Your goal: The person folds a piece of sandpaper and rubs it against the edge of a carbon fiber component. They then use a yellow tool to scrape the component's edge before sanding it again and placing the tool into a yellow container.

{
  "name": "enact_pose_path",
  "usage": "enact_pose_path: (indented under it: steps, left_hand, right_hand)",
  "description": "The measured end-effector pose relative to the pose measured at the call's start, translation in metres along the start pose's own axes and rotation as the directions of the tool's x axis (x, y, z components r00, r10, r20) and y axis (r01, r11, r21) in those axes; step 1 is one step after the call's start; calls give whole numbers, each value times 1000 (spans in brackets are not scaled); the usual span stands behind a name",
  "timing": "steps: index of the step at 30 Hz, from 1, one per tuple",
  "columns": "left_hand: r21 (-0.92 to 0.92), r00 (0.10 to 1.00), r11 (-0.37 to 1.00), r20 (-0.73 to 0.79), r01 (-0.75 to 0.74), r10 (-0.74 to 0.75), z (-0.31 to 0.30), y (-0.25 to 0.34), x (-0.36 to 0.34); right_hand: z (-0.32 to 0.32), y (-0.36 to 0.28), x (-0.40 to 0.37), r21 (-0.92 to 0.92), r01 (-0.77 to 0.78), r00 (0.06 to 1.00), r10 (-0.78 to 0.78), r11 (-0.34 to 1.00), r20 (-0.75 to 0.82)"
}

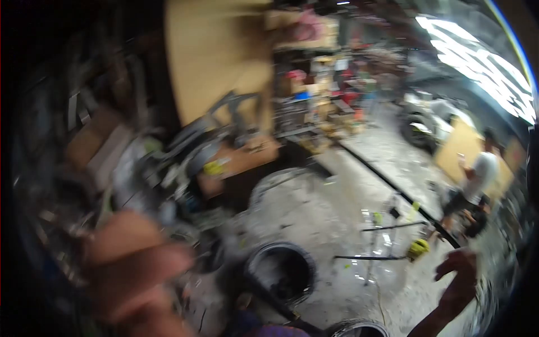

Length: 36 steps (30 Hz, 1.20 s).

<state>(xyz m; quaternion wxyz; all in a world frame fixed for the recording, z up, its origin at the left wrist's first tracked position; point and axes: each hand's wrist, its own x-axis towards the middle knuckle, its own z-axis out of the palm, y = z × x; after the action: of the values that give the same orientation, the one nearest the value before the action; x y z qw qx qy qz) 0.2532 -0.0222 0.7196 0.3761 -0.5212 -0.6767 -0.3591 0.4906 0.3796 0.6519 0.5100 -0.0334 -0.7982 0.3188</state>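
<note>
My left hand point(137, 264) is large and badly smeared by motion at the lower left; whether it holds anything cannot be made out. Over the pale floor at the lower right, my right hand point(460, 272) has its fingers bent and somewhat apart, with nothing visible in them. Just above it is the near end of a long black bar point(387, 180), which slants up and left across the floor. A round dark tub point(282, 273) stands between the hands, and a second round rim point(359, 328) shows at the bottom edge.
A person point(482, 171) in a light top is low down at the right, near tan boards. A yellow-green object point(418, 249) lies by thin dark rods. Cluttered shelves point(325, 84) stand at the back; a brown box point(247, 157) and metal parts fill the left.
</note>
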Motion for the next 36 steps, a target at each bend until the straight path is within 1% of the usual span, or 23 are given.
enact_pose_path:
  steps: [1,2,4,5,6,7,8,10,13,17,19,22,23,25,26,27,28,29,30,31,32,34,36]
  left_hand:
    - [-189,979,961,-12,200,-205,24,-2,-21]
    - [-143,928,925,185,351,-324,31,-11,-42]
    - [-100,729,768,411,633,-547,57,-46,-122]
    - [-112,576,600,464,792,-673,71,-56,-186]
    - [102,389,504,512,858,-766,77,-53,-262]
    - [160,166,358,669,920,-725,81,-57,-360]
    - [393,-113,191,632,900,-767,84,-43,-413]
    - [492,-345,-37,552,870,-759,96,-14,-583]
    - [644,-478,-65,492,762,-728,95,20,-541]
    - [369,-282,-17,679,929,-677,89,-5,-513]
    - [-98,291,330,740,939,-606,103,-27,-493]
    - [-217,224,55,954,975,-199,111,-61,-435]
    - [-219,224,44,955,975,-192,114,-74,-439]
    - [-301,297,58,953,952,67,123,-102,-449]
    - [-301,297,49,952,952,75,125,-112,-448]
    - [-233,220,60,959,971,177,126,-123,-446]
    - [-166,138,80,951,983,276,124,-133,-444]
    - [-336,310,164,936,927,169,117,-136,-431]
    - [-338,309,164,935,927,175,120,-138,-437]
    - [-382,345,174,915,908,207,128,-134,-447]
    - [-425,380,181,893,887,240,133,-134,-454]
    - [-462,434,89,872,883,226,133,-137,-455]
    - [-504,469,127,853,855,229,139,-134,-457]
  right_hand:
    - [30,8,-19,-237,-171,949,225,956,223]
    - [70,26,-35,31,-279,890,246,960,383]
    - [149,70,-83,28,-505,610,334,863,719]
    - [188,95,-120,-33,-557,404,305,830,862]
    - [217,114,-160,-96,-593,190,254,799,948]
    - [243,135,-203,-296,-571,-136,268,766,954]
    - [266,148,-238,-477,-476,-440,269,739,857]
    - [292,148,-284,-460,-420,-656,88,782,749]
    - [292,125,-290,-423,-409,-634,81,808,769]
    - [300,129,-302,-579,-366,-743,146,729,654]
    - [300,118,-297,-673,-345,-700,298,654,649]
    - [297,123,-316,-694,-430,-673,307,578,673]
    - [296,119,-323,-703,-426,-679,312,570,665]
    - [292,110,-336,-613,-566,-537,318,551,781]
    - [287,105,-347,-558,-630,-459,321,541,829]
    - [276,104,-367,-566,-630,-465,326,532,823]
    - [260,108,-395,-645,-709,-544,362,285,757]
    - [248,111,-421,-676,-737,-623,369,19,690]
    - [249,111,-432,-657,-713,-697,349,-244,626]
    - [260,58,-380,-626,-779,-496,650,-40,576]
    - [276,50,-355,-778,-625,-584,625,63,519]
    - [291,21,-307,-747,-494,-587,464,445,663]
    - [236,49,-395,-728,-609,-532,520,314,669]
